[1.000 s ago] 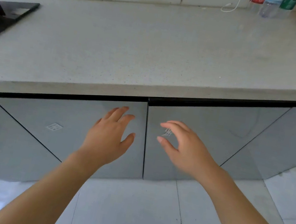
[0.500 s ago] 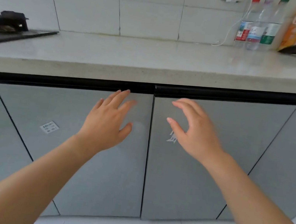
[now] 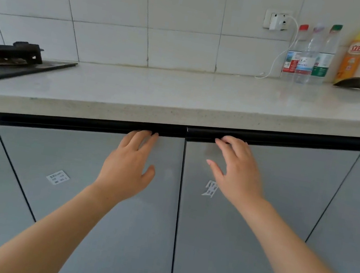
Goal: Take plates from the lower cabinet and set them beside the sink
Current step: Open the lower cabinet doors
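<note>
— What's on the bench (image 3: 181, 94)?
— Stove (image 3: 10, 57) left, bottles (image 3: 309, 60) right, tiled wall (image 3: 114, 8) behind.
— Your fingers (image 3: 137, 139)?
— My left hand (image 3: 127, 165) and right hand (image 3: 236, 173), fingers loosely spread, empty, touch the handle rail (image 3: 82, 124) of the closed lower cabinet (image 3: 127, 222); plates unseen.

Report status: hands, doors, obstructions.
Left hand, right hand open, touching handle strip. Left door, right door shut. No plates visible. Nothing blocks doors.

Stove (image 3: 10, 57) sitting left on tabletop (image 3: 181, 94); bottles (image 3: 307, 60) standing back right, spatula (image 3: 353, 82) lying just right of them. Below, left grip (image 3: 129, 166) touching left door (image 3: 135, 235) top, right grip (image 3: 236, 176) touching right door (image 3: 215, 248) top.
</note>
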